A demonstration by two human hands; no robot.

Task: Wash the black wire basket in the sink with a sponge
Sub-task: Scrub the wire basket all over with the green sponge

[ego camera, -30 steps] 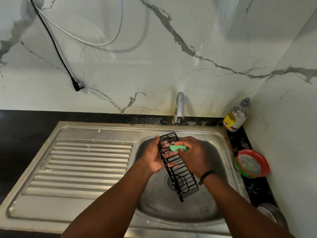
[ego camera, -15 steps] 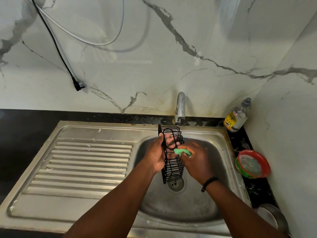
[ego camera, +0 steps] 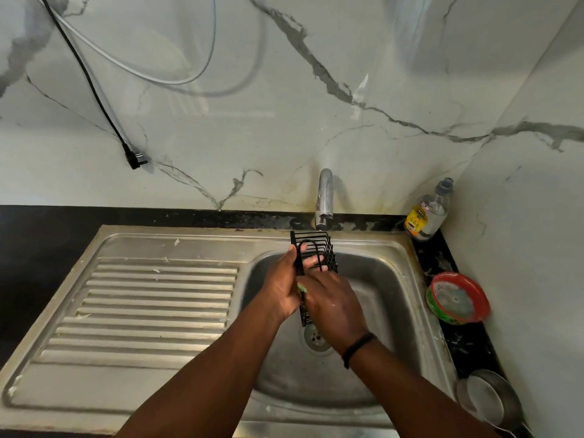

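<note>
While the basket (ego camera: 313, 257) stands nearly upright over the sink (ego camera: 373, 311), I count this as mid-scrub, with nothing rinsed that I can see. My left hand (ego camera: 284, 289) grips the basket along its left edge, fingers curled through the wires near the top, so the thing is held in the air above the drain (ego camera: 314, 338), just below the tap (ego camera: 325, 197). My right hand (ego camera: 335, 305) is closed over the sponge (ego camera: 301, 289), of which only a green sliver shows between the 2 hands; it presses against the lower part of the basket, which the hand mostly hides.

No water runs from the tap, and I can make out no suds on the wires, so I cannot tell how much of the frame has been covered. My judgement: the lower half is under the sponge now, the top rungs and the far side may want a pass, and a rinse is left to do. The wires are thin and slick when wet, so the left grip has to hold firm against the push of the sponge
</note>
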